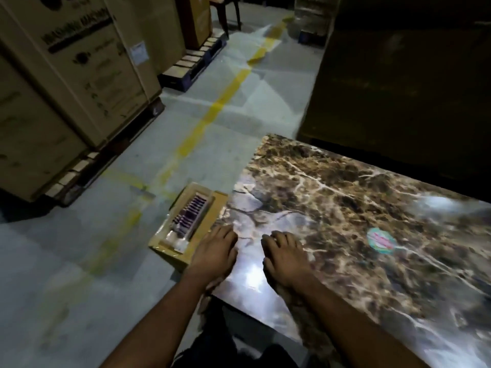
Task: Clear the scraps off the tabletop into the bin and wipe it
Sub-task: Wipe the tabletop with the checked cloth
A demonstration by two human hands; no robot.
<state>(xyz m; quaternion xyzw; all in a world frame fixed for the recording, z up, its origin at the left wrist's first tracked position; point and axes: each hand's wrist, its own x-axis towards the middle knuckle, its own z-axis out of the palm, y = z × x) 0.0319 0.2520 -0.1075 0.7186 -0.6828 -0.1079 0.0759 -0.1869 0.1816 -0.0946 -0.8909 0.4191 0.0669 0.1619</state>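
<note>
A glossy brown marble-patterned tabletop (345, 203) fills the right half of the view. My left hand (216, 252) lies flat on its near-left edge, fingers straight and holding nothing. My right hand (285, 257) rests palm down on the top just to the right of it, also holding nothing. A round teal and pink sticker or scrap (381, 240) lies on the tabletop to the right of my right hand. A cardboard box (186, 221) stands on the floor against the table's left edge, with a clear wrapped pack of purple and white pieces on top.
Tall cardboard cartons (66, 83) on pallets stand at the left. A grey concrete floor with a yellow line (207, 120) runs away ahead. A dark large mass (411, 83) rises behind the table. A chair's legs (225, 11) show at the far top.
</note>
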